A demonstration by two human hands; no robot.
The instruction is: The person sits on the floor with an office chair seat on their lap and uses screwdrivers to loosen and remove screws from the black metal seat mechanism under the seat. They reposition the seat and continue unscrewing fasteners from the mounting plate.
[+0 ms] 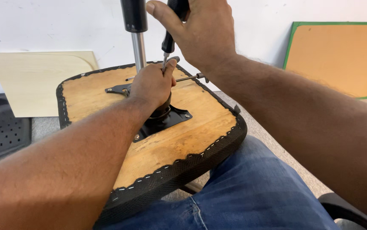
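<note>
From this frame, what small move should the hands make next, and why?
Probably turn the screwdriver in place. The right hand grips its black handle upright, the left hand steadies the tip by the black metal plate on the upturned seat. The screw itself is hidden.

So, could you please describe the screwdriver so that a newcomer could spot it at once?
Start at the upturned wooden chair seat resting on the person's lap, edged with black stapled fabric. Above its black metal plate, the right hand holds the screwdriver: black-handled, thin-shafted, unlike the thick chrome column beside it.
</note>
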